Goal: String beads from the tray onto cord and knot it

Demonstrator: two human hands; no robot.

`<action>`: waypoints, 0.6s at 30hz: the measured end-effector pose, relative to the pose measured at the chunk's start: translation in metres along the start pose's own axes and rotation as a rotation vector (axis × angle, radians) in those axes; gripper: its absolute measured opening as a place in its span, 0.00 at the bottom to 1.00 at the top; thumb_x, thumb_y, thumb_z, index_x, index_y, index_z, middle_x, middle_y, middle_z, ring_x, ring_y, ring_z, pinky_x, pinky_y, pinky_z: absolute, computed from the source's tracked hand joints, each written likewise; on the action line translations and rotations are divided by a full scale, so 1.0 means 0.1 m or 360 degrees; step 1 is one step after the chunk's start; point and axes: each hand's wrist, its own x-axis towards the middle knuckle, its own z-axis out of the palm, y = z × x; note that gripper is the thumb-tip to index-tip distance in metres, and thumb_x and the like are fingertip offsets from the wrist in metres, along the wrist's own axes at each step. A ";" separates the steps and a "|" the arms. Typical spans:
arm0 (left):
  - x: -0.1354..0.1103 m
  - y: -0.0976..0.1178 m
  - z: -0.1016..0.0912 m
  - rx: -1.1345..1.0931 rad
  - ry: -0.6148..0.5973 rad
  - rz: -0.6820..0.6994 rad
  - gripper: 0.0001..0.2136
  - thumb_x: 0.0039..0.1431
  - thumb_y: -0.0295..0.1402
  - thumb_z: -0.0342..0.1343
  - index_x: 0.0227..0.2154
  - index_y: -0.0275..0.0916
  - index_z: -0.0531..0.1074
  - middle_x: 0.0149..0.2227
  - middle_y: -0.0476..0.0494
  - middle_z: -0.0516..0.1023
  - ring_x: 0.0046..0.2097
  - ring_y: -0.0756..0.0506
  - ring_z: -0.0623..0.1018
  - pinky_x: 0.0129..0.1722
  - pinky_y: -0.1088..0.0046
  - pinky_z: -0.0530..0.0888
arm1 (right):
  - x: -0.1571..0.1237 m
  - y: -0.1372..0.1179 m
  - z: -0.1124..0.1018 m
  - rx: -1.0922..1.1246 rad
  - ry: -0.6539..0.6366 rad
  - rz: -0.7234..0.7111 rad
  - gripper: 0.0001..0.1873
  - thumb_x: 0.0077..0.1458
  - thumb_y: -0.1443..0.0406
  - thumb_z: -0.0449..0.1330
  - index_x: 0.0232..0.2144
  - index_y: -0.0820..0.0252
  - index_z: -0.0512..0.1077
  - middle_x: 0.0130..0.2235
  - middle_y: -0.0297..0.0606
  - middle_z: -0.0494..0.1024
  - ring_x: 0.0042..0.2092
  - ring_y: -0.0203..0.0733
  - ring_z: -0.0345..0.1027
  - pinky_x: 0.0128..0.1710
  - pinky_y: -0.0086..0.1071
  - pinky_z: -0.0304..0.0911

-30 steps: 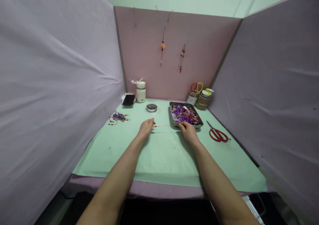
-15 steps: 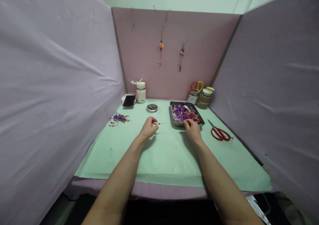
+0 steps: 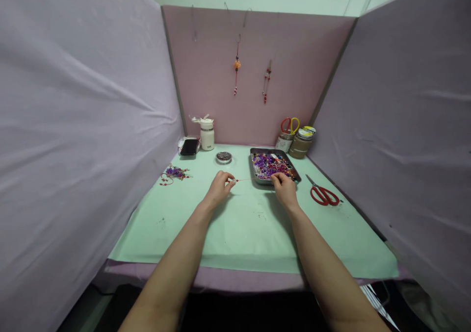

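A thin red cord [image 3: 246, 179] with a small red bead near its left end stretches between my two hands above the green table mat [image 3: 243, 224]. My left hand [image 3: 220, 188] pinches its left end, fingers closed. My right hand [image 3: 284, 187] pinches the other end at the front edge of a metal tray [image 3: 257, 180] filled with purple, red and mixed beads [image 3: 272, 165].
Red scissors [image 3: 322, 193] lie right of the tray. Two jars [image 3: 300, 143], one with scissors in it, stand at the back right. A white bottle [image 3: 207, 134], a phone [image 3: 190, 147], a small round tin [image 3: 223, 157] and finished beadwork [image 3: 172, 173] are to the left. Fabric walls enclose the table.
Both hands lifted slightly and drew a little closer together, shortening the stretch of cord between them. The view shifted slightly.
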 end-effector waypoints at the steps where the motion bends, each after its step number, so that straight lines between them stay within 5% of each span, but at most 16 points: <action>1: 0.00 0.00 -0.01 -0.0004 -0.0002 -0.0009 0.05 0.56 0.31 0.53 0.35 0.39 0.70 0.38 0.43 0.68 0.41 0.46 0.70 0.47 0.67 0.68 | 0.00 0.00 0.00 0.0005 -0.0003 -0.0002 0.20 0.53 0.51 0.52 0.27 0.61 0.71 0.26 0.42 0.75 0.29 0.42 0.64 0.32 0.33 0.57; 12: -0.01 0.01 -0.06 -0.0039 -0.0009 -0.0136 0.13 0.49 0.33 0.60 0.39 0.40 0.72 0.39 0.45 0.67 0.40 0.45 0.70 0.45 0.68 0.68 | 0.01 0.00 0.00 -0.0014 -0.0069 -0.0015 0.18 0.52 0.52 0.52 0.25 0.60 0.70 0.25 0.40 0.75 0.28 0.42 0.63 0.30 0.33 0.56; 18: -0.01 -0.02 -0.08 -0.0115 -0.0111 -0.0219 0.12 0.52 0.43 0.55 0.26 0.39 0.74 0.30 0.42 0.71 0.35 0.43 0.71 0.39 0.67 0.67 | 0.03 0.05 -0.06 -0.0136 -0.0377 -0.0007 0.15 0.51 0.56 0.52 0.24 0.60 0.70 0.25 0.38 0.74 0.27 0.40 0.63 0.29 0.32 0.55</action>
